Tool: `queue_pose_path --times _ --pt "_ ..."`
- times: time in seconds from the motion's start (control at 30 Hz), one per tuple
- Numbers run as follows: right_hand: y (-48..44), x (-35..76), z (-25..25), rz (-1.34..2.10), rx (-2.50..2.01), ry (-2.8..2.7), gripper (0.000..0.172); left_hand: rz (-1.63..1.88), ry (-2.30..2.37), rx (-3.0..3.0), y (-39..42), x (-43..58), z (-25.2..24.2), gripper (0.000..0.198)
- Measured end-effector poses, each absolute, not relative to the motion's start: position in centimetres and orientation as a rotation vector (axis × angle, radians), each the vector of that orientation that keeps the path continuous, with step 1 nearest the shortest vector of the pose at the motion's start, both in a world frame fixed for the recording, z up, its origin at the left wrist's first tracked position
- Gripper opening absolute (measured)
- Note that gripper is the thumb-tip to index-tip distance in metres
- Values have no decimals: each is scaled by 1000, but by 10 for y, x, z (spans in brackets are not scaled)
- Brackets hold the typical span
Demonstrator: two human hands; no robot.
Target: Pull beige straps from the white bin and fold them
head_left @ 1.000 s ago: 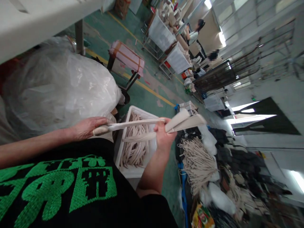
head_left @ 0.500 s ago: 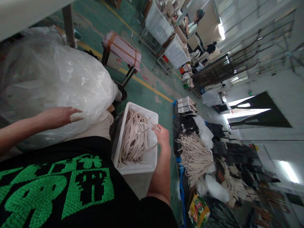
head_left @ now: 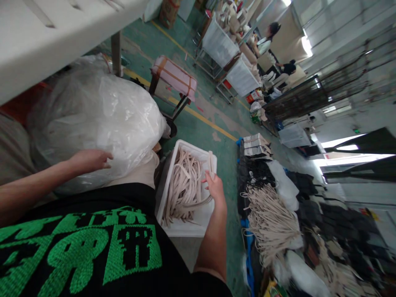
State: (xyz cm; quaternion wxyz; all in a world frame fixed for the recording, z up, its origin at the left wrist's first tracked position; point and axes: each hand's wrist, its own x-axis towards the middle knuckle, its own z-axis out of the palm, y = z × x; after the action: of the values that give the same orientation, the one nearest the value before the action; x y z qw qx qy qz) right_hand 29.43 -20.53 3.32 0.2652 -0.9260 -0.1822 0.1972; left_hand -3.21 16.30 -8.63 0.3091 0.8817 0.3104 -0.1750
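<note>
bag (head_left: 102, 119) contents blurred, right hand (head_left: 214, 189) grip unclear

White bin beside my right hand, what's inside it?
A loose pile of beige straps, with your right hand on them. Whatever lies beneath the pile is covered.

Under the left hand (head_left: 88, 160), the big bag (head_left: 123, 115) is thin clear plastic, glossy and crinkled. Beneath the right hand (head_left: 214, 189), the straps (head_left: 184, 185) look like cream woven cloth, matt and soft. They lie in a white crate (head_left: 185, 227) of smooth, dull plastic. Beyond both hands the floor (head_left: 201, 132) is green paint, scuffed and patchy.
</note>
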Motion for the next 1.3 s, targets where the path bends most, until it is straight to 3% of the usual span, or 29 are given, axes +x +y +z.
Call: queue_pose_path --times 0.07,0.13,0.33,0.53,0.77,0.93,1.3 --pt "-198 289 55 665 -2246 -529 60 -487 818 2317 159 -32 -77 32" --pt "-184 275 72 822 -1903 -588 67 -462 846 2309 159 -33 -69 18" --pt "-109 212 64 1253 -1354 -647 76 -252 878 2153 169 -26 -42 30" --pt "-34 143 10 1529 -1183 -527 63 165 716 1799 153 -22 6 41" --pt "-18 134 14 1345 -1073 -315 64 190 618 1792 130 -35 29 38" --pt "-16 150 28 1148 -1208 -274 47 167 653 1822 129 -34 26 42" --pt "-23 143 34 831 -1428 -353 30 443 828 2046 156 -39 11 48"
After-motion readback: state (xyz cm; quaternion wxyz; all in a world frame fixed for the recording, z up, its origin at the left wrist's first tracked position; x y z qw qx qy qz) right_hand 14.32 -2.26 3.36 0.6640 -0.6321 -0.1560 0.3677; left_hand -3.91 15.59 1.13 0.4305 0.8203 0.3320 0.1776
